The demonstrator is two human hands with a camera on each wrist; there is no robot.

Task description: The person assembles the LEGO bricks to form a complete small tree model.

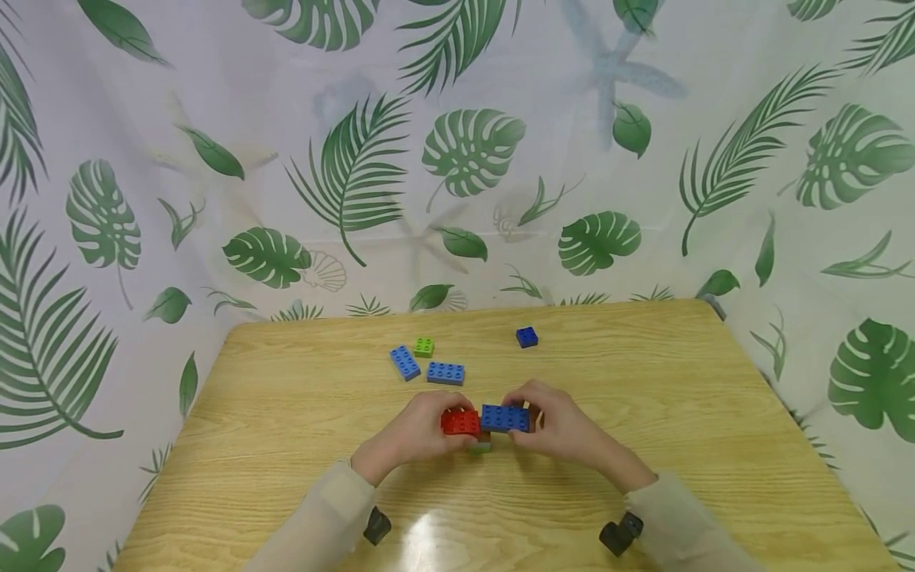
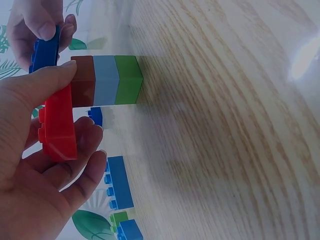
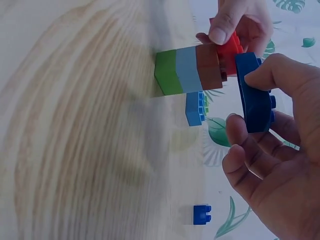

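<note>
A small tower stands on the table, with a green brick [image 2: 129,80] at the bottom, a light blue one [image 2: 106,80] above it and a brown one [image 3: 208,66] on top. My left hand [image 1: 420,430] grips a long red brick [image 1: 460,422], which sits over one side of the brown brick and juts out to the left. Between thumb and fingers, my right hand [image 1: 563,423] pinches a long dark blue brick [image 1: 504,418]. It is slightly tilted beside the red one, its inner end near a bare brown stud; whether they touch I cannot tell.
Behind the hands lie two light blue long bricks, one slanted [image 1: 404,363] and one lengthwise [image 1: 445,373], plus a small lime green brick [image 1: 424,347]. A small dark blue brick [image 1: 526,337] is farther right. A leaf-patterned cloth [image 1: 457,159] hangs behind the wooden table [image 1: 286,397].
</note>
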